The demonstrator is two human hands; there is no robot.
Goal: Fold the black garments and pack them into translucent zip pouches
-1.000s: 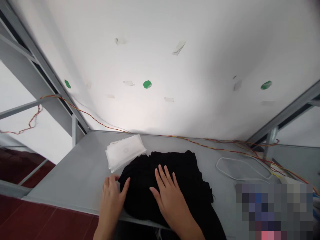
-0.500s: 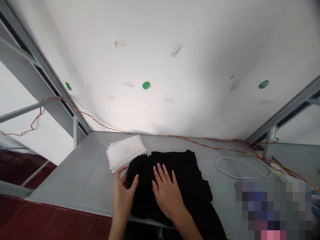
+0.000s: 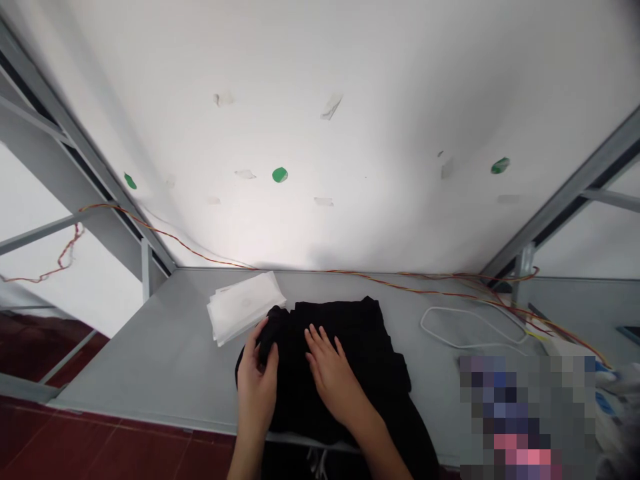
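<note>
A folded black garment point(image 3: 350, 320) lies on the grey metal shelf point(image 3: 150, 360); its exact kind does not show. At its left side, my left hand point(image 3: 259, 373) curls around a bunched fold of the black cloth, thumb on one side and fingers on the other. My right hand point(image 3: 333, 373) rests flat on the middle of the garment with its fingers stretched out. Just beyond my left hand lies a stack of white papers or packets point(image 3: 245, 307), close against the garment's far left corner.
Twisted red and yellow wires point(image 3: 395, 285) run along the back edge by the white wall point(image 3: 280, 227). A white cable loop point(image 3: 425, 320) lies to the right, near a blurred-out patch point(image 3: 525, 413). Metal frame posts point(image 3: 146, 267) stand at both sides.
My left hand has moved up and right onto the cloth, taking hold of a fold at the left side. My right hand stays flat on the garment. The view has shifted slightly.
</note>
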